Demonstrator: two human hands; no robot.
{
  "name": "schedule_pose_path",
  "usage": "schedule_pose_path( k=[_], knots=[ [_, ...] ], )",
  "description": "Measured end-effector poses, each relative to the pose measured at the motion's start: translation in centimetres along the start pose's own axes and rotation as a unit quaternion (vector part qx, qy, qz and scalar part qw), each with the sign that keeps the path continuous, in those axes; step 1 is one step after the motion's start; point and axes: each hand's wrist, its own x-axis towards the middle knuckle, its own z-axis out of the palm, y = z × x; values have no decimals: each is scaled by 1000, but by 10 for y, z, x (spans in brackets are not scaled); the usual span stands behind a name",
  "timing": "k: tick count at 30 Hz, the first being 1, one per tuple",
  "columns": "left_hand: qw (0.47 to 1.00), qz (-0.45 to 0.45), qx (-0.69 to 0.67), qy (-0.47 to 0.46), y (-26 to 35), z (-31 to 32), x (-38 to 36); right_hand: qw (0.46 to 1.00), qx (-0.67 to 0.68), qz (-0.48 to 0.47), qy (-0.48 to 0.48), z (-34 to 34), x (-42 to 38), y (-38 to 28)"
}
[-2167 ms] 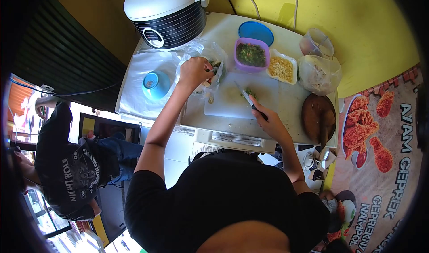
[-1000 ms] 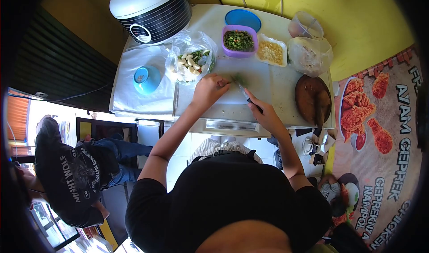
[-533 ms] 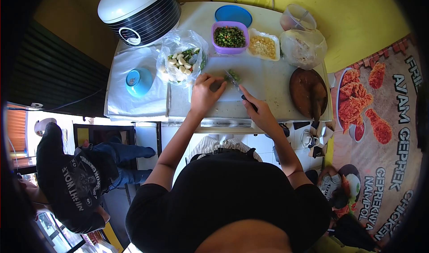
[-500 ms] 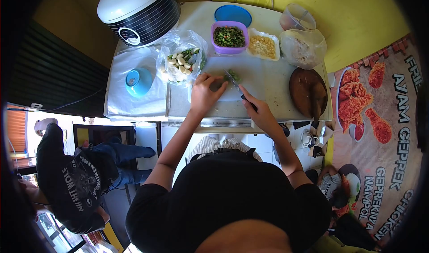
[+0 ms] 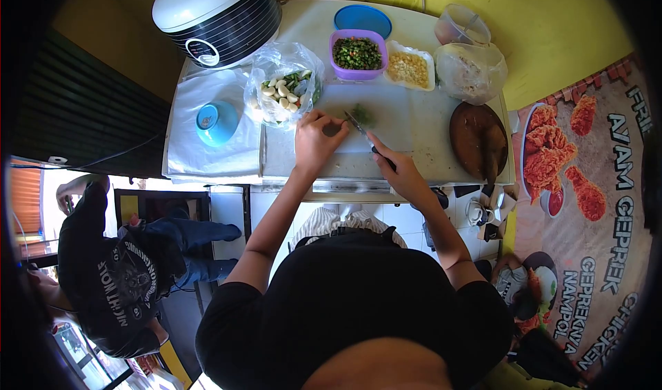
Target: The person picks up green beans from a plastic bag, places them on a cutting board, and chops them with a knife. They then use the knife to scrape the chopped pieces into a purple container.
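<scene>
White flat cutting board (image 5: 386, 124) | right hand (image 5: 400, 173) gripping slim knife (image 5: 360, 129)

1. Torso: black short-sleeved top, plain, no visible print or marking.
2. Arms: bare from the short sleeves down to the wrists.
3. Left hand (image 5: 316, 139): bare, no glove.
4. Right hand (image 5: 400, 173): bare, no glove.

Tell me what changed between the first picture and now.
The left hand left the plastic bag of garlic and chillies and came right, onto the cutting board, pinning a green chilli beside the blade. The right hand kept its grip on the knife. Purple tub, blue bowl and rice cooker stayed put.
</scene>
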Motion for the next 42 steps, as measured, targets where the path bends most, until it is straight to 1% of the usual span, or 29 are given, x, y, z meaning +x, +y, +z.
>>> schedule_pose_path(
  k=[6,11,12,14,17,21,23,27,29,30,32,36,38,39,41,42],
  knots=[
    [1000,-3,9,4,2,0,0,1000,-24,-5,-1,0,-1,-4],
    [1000,-11,3,-4,2,-3,-4,997,-78,19,-17,1,-1,0],
    [1000,-10,2,-5,2,-3,-5,997,-77,19,-16,2,-2,0],
    [1000,-6,6,2,2,-3,-6,995,-99,-14,12,7,-4,0],
    [1000,-5,2,7,-1,0,-5,991,-134,6,6,14,-2,4],
    [1000,-10,-10,5,-1,1,-6,994,-112,7,1,9,7,7],
    [1000,-1,-2,10,-4,3,-6,998,-34,-51,9,9,12,21],
    [1000,-1,-10,11,2,-2,-5,1000,-18,-20,1,-4,10,7],
    [1000,-2,-2,-18,6,-7,-3,1000,-13,-21,14,-5,9,5],
    [1000,-2,-1,-18,6,-9,-3,1000,-12,-22,13,-6,8,2],
    [996,2,-57,-65,3,-14,-3,1000,18,-12,2,-6,5,-4],
    [994,5,-81,-72,-3,-25,-8,1000,-3,-22,-19,-4,5,-1],
    [995,27,-52,-84,-7,-27,-11,996,-36,-78,-18,0,9,12],
    [995,26,-51,-83,-8,-26,-11,996,-36,-79,-19,-1,9,9],
    [995,22,-46,-81,-7,-22,-11,999,-35,13,-22,-5,9,-1],
    [995,22,-45,-80,-6,-19,-11,999,-35,12,-22,-5,10,1]
  ],
)
